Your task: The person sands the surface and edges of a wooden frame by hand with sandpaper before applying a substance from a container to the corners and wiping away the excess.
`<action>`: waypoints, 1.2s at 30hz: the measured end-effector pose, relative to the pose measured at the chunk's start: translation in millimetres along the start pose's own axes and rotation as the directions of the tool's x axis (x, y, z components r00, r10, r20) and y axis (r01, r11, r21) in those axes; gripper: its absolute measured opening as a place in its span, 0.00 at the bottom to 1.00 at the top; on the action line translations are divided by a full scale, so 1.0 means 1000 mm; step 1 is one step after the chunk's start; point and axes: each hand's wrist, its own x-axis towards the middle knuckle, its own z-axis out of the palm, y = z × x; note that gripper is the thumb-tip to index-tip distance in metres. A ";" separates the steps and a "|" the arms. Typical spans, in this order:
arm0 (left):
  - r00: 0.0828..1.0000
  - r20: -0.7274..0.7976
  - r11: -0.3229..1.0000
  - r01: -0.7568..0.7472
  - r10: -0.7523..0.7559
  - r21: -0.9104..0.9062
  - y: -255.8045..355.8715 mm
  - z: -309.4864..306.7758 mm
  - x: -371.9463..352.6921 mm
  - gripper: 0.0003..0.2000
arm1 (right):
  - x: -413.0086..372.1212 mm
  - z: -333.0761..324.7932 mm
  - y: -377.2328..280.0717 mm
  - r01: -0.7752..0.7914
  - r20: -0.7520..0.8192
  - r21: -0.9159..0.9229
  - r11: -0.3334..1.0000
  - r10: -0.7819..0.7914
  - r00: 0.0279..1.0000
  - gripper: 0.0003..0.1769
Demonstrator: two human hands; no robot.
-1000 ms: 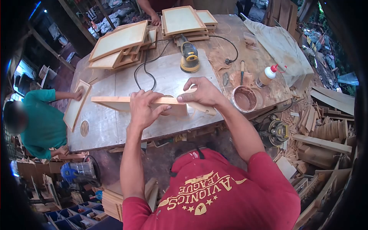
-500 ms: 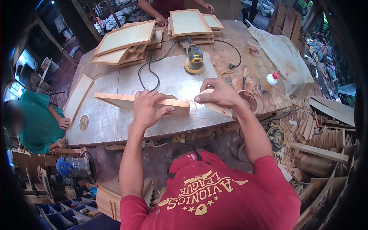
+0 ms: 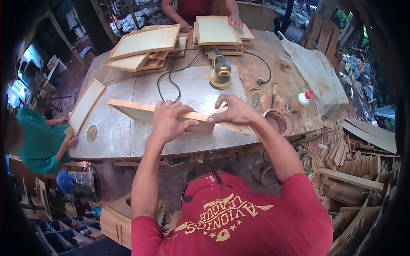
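Observation:
My left hand [image 3: 170, 121] grips the near upper edge of a wood-framed panel [image 3: 132, 109], tilted up on its side over the table. Fingers lie over the far side, with the thumb along the near face. In my right hand [image 3: 232, 112] is a slim pale wooden block [image 3: 237, 127] with a small hole near its right end. Its left end overlaps the panel's right corner, where my right thumb presses. The grey-topped table [image 3: 179, 145] lies beneath both hands.
Beyond my hands stand an orbital sander [image 3: 220, 74] with a black cord and stacks of framed panels [image 3: 147, 41]. A glue bottle [image 3: 300, 102], a bowl [image 3: 275, 121] and a cloth [image 3: 318, 64] are at right. A person in green [image 3: 38, 136] holds another panel [image 3: 86, 102]; another person [image 3: 200, 10] stands opposite.
My right hand has moved left, bringing the wooden block onto the panel's right corner. The person opposite has put a hand on the right stack. The person in green has shifted their hands.

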 end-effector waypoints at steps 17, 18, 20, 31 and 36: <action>0.999 0.035 1.000 0.002 -0.001 -0.003 -0.001 0.000 0.000 0.20 | -0.024 0.007 0.032 0.025 -0.087 0.084 0.996 -0.017 0.996 0.35; 0.999 0.037 1.000 0.007 -0.007 -0.003 -0.001 0.001 -0.001 0.20 | -0.037 0.001 0.047 -0.030 -0.095 0.135 0.990 0.043 0.995 0.34; 0.999 0.052 1.000 0.013 -0.014 0.009 0.000 0.000 -0.004 0.21 | -0.051 0.009 0.076 -0.080 -0.101 0.344 0.936 0.121 0.987 0.30; 0.950 0.314 0.982 -0.050 -0.009 0.180 0.032 -0.012 -0.040 0.17 | -0.076 0.139 0.083 0.007 -0.001 0.993 0.122 -0.049 0.999 0.15; 0.951 0.311 0.984 -0.051 -0.004 0.170 0.039 -0.014 -0.058 0.16 | -0.102 0.137 0.058 0.319 -0.438 0.718 0.618 0.046 0.898 0.14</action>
